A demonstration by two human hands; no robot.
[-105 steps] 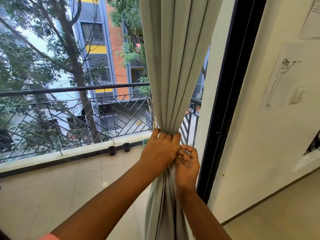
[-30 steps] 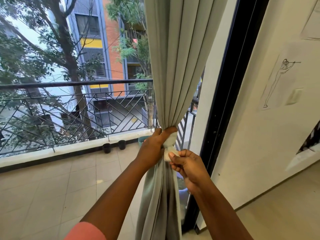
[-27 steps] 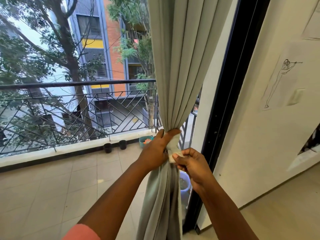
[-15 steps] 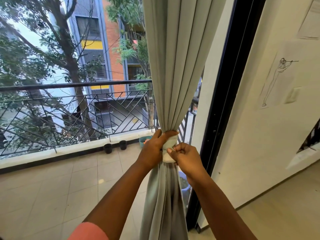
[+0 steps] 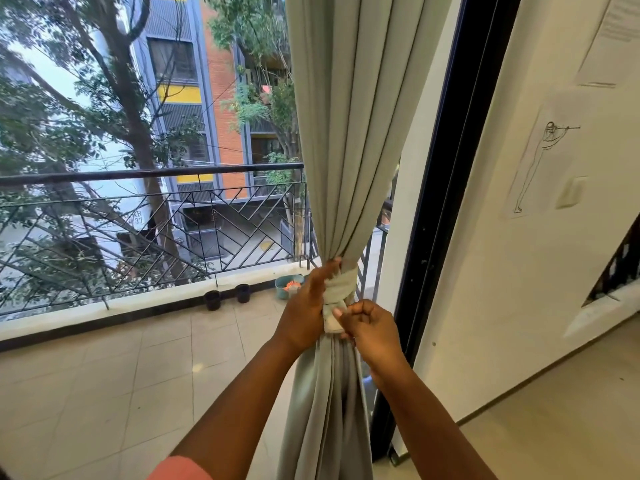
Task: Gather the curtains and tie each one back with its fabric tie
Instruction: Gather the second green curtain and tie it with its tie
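The pale grey-green pleated fabric curtain (image 5: 349,133) hangs at centre frame, just left of the black door frame (image 5: 450,188), its soft vertical folds cinched to a narrow waist. A matching fabric tie (image 5: 341,287) wraps that waist, a lighter stiff end (image 5: 331,318) hanging below. The left hand (image 5: 306,308), at the tie's 9 o'clock, grips the gathered cloth. The right hand (image 5: 372,323), at its 4 o'clock, is curled, pinching the tie end. Two small dark round pots (image 5: 227,296) stand at 10 o'clock by the black metal railing (image 5: 145,216).
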